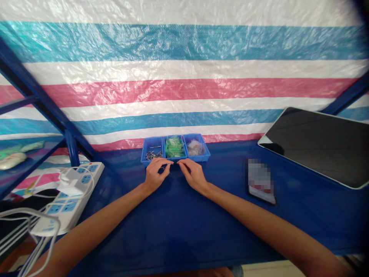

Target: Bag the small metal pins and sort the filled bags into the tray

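Note:
My left hand (155, 177) is just in front of the left bin, thumb and fingers drawn together. A thin dark piece (163, 167) shows between them, too small to name. Facing it, my right hand (194, 176) has its thumb and fingers bent into a pinch; what they hold, if anything, is hidden. A small gap separates the fingertips of the two hands. Behind them stand three joined blue bins. Small metal pieces (152, 155) lie in the left bin (144, 148), green packets (174, 147) in the middle one, and clear plastic pieces (195, 147) in the right bin (206, 154).
On the blue table (178, 231), a phone (261, 182) lies to the right, with a large dark-screened panel (319, 146) beyond it. A white power strip (69, 200) with tangled cables is at left. A striped plastic sheet (187, 92) hangs behind.

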Demonstrator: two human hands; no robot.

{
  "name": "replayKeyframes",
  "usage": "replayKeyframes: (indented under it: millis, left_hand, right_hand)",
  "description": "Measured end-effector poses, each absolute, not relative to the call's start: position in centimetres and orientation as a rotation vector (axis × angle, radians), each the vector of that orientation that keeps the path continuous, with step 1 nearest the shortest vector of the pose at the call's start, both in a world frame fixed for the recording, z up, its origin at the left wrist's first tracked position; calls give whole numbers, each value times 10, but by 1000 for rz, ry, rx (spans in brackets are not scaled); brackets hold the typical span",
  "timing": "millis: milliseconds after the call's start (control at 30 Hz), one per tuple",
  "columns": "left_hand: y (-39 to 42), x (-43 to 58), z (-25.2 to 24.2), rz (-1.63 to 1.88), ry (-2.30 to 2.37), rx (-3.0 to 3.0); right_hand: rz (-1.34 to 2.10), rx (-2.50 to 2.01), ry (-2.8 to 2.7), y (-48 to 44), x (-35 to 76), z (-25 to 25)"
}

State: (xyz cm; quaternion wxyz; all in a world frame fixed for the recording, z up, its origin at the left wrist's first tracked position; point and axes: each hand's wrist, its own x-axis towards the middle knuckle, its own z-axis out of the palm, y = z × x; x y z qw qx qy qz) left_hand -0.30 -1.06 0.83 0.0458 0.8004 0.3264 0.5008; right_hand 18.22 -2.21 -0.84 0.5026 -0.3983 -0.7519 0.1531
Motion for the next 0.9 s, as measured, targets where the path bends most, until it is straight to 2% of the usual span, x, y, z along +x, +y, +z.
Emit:
replayKeyframes:
  millis: [400,900]
  left_hand:
    - [-6,-5,3,1463,990,2530]
    - [-5,-5,1,1542,983,2410]
  right_hand:
    - [375,-959,-1818,-22,183,-8]
    - [371,-918,-1826,-25,183,-6]
